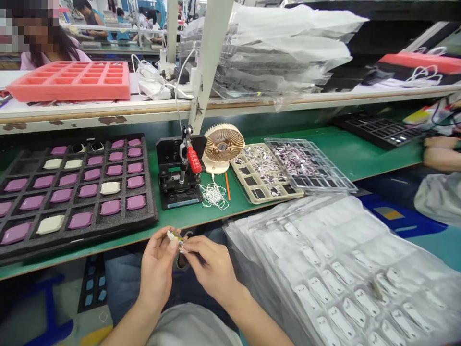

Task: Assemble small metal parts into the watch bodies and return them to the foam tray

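Grey shirt (192, 327), dark blue trousers (124, 281), bare forearms (257, 312).
The left hand (158, 264) and right hand (212, 269) are bare, as are the forearms down to the near edge. The shirt is plain cloth, rounded and softly creased between them. The trousers show farther off, denim-like on the left; the part between the hands lies too much in shadow to tell.

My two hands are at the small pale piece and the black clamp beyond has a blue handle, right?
No, the handle is red, not blue, as the head view shows. Your left hand and right hand are at the small pale piece, with the black clamp beyond.
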A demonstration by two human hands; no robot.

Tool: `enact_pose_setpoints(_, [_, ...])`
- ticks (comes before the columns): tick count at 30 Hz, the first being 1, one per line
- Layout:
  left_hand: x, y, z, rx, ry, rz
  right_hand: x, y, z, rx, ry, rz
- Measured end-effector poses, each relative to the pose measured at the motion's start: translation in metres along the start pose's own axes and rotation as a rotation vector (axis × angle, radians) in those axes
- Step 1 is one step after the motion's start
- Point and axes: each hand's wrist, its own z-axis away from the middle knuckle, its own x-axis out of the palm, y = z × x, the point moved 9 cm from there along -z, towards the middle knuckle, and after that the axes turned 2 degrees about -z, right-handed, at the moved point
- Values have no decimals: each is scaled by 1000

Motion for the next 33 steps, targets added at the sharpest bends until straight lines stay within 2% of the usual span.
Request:
enact_pose_setpoints(5, [0, 0, -1, 33, -51, -51, 2, 5, 3, -13, -22, 26])
enact_pose_setpoints(8, [3, 0, -1, 42, -89, -70, 1, 11, 4, 30, -46, 30])
enact_pose_setpoints(12, [2, -5, -1, 32, -118, -86, -5, 26, 2, 188, -47, -38])
enact_pose_setpoints(17, [-1, -10, -4, 4, -162, -135, 6, 46, 7, 408, -143, -284])
enact_pose_setpoints(21, [2, -13, 5, -42, -209, -203, 7, 49, 25, 533, -45, -407])
enact_pose_setpoints(24, [2, -21, 16, -106, -210, -270, -5, 35, 44, 509, -17, -296])
enact_pose_setpoints(26, [1, -35, 20, -213, -219, -272, -26, 28, 56, 462, -54, -142])
enact_pose_setpoints(28, [2, -54, 19, -348, -256, -258, -65, 29, 70, 474, -87, 88])
enact_pose_setpoints(29, [3, -63, 18, -407, -278, -258, -93, 36, 78, 533, -82, 248])
enact_pose_setpoints(31, [5, -77, 16, -489, -313, -277, -165, 56, 98, 730, -23, 610])
enact_pose_setpoints(33, [8, -85, 16, -537, -333, -295, -231, 76, 111, 875, 56, 816])
